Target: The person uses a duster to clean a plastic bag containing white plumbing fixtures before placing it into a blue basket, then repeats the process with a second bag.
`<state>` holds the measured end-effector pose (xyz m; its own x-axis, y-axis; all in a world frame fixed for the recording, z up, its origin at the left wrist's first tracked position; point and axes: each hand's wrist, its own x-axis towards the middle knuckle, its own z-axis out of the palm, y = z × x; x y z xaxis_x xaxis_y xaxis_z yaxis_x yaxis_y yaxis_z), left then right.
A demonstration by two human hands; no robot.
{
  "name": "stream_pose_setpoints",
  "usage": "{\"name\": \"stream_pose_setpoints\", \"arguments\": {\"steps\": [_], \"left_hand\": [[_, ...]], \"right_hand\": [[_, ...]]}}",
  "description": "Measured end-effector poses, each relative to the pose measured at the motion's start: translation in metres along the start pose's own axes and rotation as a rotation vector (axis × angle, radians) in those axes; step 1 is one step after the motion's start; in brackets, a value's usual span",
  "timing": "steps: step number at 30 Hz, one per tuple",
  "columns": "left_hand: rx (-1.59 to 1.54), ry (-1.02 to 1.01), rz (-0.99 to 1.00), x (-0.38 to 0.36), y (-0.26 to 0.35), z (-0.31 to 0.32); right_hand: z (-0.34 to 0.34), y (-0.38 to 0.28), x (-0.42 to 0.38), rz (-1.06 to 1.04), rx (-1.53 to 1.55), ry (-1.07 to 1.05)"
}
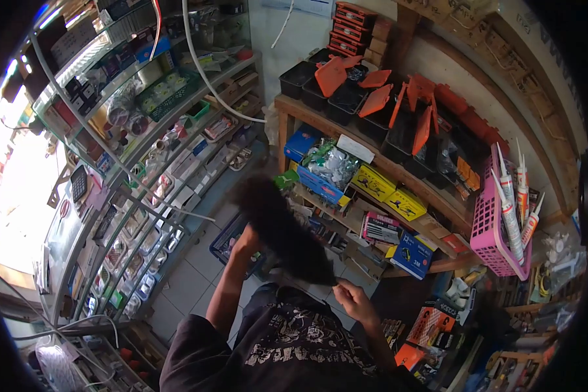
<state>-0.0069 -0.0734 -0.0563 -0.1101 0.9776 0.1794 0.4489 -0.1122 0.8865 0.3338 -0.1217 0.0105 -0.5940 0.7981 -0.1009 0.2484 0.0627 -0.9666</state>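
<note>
A dark feather duster (287, 235) is held slantwise in front of my body. My right hand (351, 299) is closed round its handle end, at the lower right. My left hand (246, 243) is raised against the underside of the feathers near the upper left part of the duster, its fingers hidden behind them. Beneath my left hand, a dark blue basket (217, 247) with small items stands on the tiled floor.
Glass shelves (130, 147) full of small goods rise on the left. Ahead, a wooden shelf (372, 145) carries black bins with orange lids (375, 101), above yellow boxes (405, 204). A pink basket (487, 228) with sealant tubes (511, 225) is at the right.
</note>
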Motion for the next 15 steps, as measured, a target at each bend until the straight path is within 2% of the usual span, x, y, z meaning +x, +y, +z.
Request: {"name": "stream_pose_setpoints", "arguments": {"steps": [3, 5, 6, 7, 8, 9, 10, 12, 13, 14, 15], "left_hand": [[0.117, 0.010, -0.011, 0.000, -0.036, -0.004], [0.577, -0.223, -0.127, 0.003, -0.088, 0.007], [0.578, -0.224, -0.125, 0.002, -0.060, 0.001], [0.251, -0.122, -0.219, 0.001, -0.002, -0.011], [-0.079, -0.017, -0.307, 0.001, 0.030, -0.017], [0.071, 0.051, 0.136, -0.006, 0.004, -0.011], [0.070, 0.051, 0.135, -0.004, 0.006, -0.012], [0.102, -0.159, -0.331, 0.002, 0.032, -0.022], [0.130, -0.076, -0.055, 0.006, -0.002, -0.013], [0.129, -0.073, -0.057, 0.000, -0.033, -0.005], [0.084, -0.065, -0.215, 0.002, 0.013, -0.015]], "right_hand": [[0.002, -0.002, -0.002, 0.016, 0.083, 0.081], [-0.001, 0.004, 0.000, 0.141, 0.134, 0.103], [-0.001, 0.002, -0.001, 0.140, 0.135, 0.106], [-0.001, -0.003, -0.003, 0.116, 0.108, 0.034], [-0.001, -0.006, -0.003, 0.092, 0.081, -0.039], [-0.002, -0.006, -0.001, 0.090, 0.080, -0.037], [-0.002, -0.005, 0.000, 0.081, 0.077, 0.004], [-0.002, -0.001, 0.000, 0.077, 0.075, 0.041], [-0.003, 0.003, 0.002, 0.088, 0.069, 0.060], [-0.003, 0.005, 0.003, 0.098, 0.064, 0.079], [-0.004, 0.004, 0.003, 0.097, 0.064, 0.077]]}}
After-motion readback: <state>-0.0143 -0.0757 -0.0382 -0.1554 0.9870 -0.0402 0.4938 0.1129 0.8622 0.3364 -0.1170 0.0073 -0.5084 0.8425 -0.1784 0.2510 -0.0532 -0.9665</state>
